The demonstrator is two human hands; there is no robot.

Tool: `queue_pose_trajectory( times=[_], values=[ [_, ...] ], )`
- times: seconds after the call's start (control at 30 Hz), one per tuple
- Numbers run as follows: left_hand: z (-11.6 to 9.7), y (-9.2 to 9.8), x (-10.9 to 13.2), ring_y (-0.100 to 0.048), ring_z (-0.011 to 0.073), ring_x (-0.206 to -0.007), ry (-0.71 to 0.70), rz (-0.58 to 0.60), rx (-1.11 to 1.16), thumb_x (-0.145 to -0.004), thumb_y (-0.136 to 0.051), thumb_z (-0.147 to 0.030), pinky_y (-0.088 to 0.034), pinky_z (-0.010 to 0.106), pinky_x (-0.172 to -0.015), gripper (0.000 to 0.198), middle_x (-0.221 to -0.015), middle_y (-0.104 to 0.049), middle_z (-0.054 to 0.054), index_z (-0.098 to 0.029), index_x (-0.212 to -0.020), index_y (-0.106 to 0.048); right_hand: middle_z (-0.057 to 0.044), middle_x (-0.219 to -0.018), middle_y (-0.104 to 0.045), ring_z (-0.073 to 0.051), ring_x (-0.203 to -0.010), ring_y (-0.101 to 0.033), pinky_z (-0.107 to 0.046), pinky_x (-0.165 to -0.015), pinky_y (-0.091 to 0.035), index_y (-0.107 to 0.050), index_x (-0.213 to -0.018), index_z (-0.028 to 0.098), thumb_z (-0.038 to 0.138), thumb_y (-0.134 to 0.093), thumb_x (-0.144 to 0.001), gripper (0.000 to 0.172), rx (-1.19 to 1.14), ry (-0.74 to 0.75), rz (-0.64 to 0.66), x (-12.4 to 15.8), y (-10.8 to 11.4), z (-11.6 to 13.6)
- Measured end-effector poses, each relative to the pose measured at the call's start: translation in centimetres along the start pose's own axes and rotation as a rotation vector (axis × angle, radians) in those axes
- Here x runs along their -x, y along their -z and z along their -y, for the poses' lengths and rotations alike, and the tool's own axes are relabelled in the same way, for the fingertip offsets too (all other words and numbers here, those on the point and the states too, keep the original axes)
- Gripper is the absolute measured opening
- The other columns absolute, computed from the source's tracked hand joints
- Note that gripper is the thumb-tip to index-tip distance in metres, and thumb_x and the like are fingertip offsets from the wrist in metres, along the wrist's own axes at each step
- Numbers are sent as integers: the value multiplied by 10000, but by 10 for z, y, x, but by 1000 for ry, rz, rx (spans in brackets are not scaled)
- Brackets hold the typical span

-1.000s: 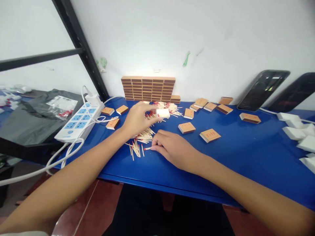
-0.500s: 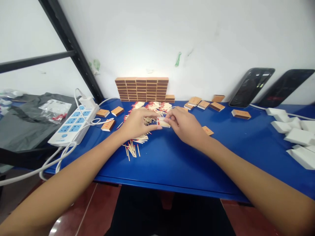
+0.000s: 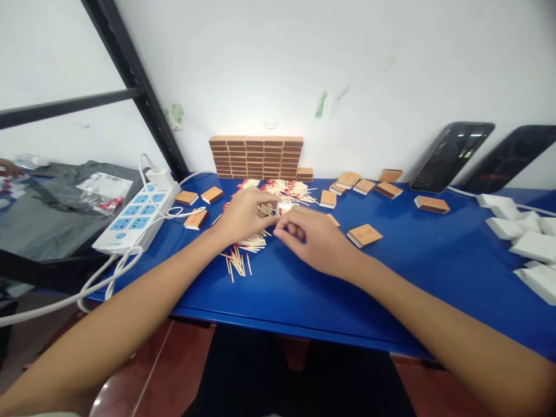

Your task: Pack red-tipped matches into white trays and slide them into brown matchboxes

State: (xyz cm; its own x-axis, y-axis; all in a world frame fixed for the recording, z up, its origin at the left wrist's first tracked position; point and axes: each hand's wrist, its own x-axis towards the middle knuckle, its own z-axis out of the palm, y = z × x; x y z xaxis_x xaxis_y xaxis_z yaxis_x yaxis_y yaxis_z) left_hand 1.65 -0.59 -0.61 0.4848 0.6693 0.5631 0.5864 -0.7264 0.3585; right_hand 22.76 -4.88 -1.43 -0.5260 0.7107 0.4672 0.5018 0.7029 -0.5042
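My left hand [image 3: 243, 215] is closed on a small white matchbox tray [image 3: 284, 206], held just above the blue table [image 3: 434, 260]. Close in front of it, my right hand [image 3: 313, 238] has its fingers curled and pinched by the tray; what they hold is hidden. Loose red-tipped matches [image 3: 240, 262] lie scattered under and beside my left hand, and more matches [image 3: 286, 188] are heaped behind it.
A stack of brown matchboxes [image 3: 256, 157] stands against the wall. Loose matchbox sleeves [image 3: 365, 234] lie around the table. A white power strip [image 3: 139, 217] with cables is at left, white trays [image 3: 521, 240] at right, two dark phones [image 3: 452, 155] lean on the wall.
My right hand left the loose matches on the table, rose to the tray in my left hand, and has now drawn back a little toward me. The left hand kept the tray.
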Motion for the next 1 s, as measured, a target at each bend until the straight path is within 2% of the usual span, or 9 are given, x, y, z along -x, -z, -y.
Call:
queue_pose_trajectory(
  times=[0.07, 0.17, 0.37, 0.53, 0.63, 0.77, 0.9, 1.0],
  values=[
    [2, -1, 0, -747, 246, -945, 32, -7, -29, -851, -833, -262, -551, 385, -843, 236, -1046, -826, 47, -237, -1084, -814, 2, -836, -604, -142, -715, -538, -292, -680, -404, -652, -907, 202, 211, -666, -959, 54, -36, 12, 61, 2, -11, 7],
    [3, -2, -1, -742, 257, -953, 61, -14, -39, -850, -848, -331, -555, 397, -849, 253, -1052, -825, 56, -238, -1083, -819, -16, -908, -632, -153, -776, -562, -296, -714, -420, -661, -948, 200, 253, -708, -951, 71, -54, 38, 117, 4, -25, 13],
    [-1, -3, -2, -743, 260, -963, 47, -18, -46, -832, -865, -464, -552, 387, -859, 330, -1069, -826, 53, -242, -1072, -821, -25, -894, -651, -159, -794, -563, -300, -734, -411, -645, -886, 186, 185, -648, -977, 91, -59, -9, 168, -1, -33, 15],
    [3, 0, 1, -745, 262, -973, 44, -16, -53, -851, -846, -474, -565, 396, -875, 341, -1078, -824, 64, -244, -1100, -816, -41, -916, -661, -178, -823, -582, -312, -729, -404, -611, -870, 187, 182, -611, -997, 127, 5, -31, 217, -1, -28, 14],
    [6, 1, 1, -745, 260, -987, 46, -12, -61, -855, -847, -451, -569, 399, -891, 330, -1092, -822, 59, -254, -1116, -811, -59, -949, -668, -196, -878, -599, -320, -757, -416, -609, -888, 184, 155, -593, -997, 114, 57, -44, 245, 3, -16, 10],
    [4, 2, 0, -741, 265, -971, 49, -12, -81, -840, -855, -484, -560, 397, -895, 358, -1071, -823, 62, -240, -1098, -819, -57, -938, -648, -186, -844, -588, -315, -760, -422, -599, -873, 185, 96, -585, -953, 120, 79, -35, 234, 8, -1, 3],
    [2, 3, -1, -735, 260, -996, 39, 10, -71, -871, -829, -468, -549, 394, -913, 335, -1082, -822, 61, -231, -1107, -814, -66, -974, -661, -195, -861, -601, -323, -770, -433, -623, -928, 182, 145, -619, -958, 48, 72, -51, 230, 8, -5, 8],
    [3, 4, 0, -735, 256, -998, 34, 4, -69, -861, -843, -461, -552, 392, -914, 359, -1094, -819, 72, -219, -1124, -809, -70, -985, -682, -203, -898, -622, -331, -795, -443, -630, -926, 182, 160, -600, -1000, 83, 68, -78, 277, 5, -10, 12]
  ],
)
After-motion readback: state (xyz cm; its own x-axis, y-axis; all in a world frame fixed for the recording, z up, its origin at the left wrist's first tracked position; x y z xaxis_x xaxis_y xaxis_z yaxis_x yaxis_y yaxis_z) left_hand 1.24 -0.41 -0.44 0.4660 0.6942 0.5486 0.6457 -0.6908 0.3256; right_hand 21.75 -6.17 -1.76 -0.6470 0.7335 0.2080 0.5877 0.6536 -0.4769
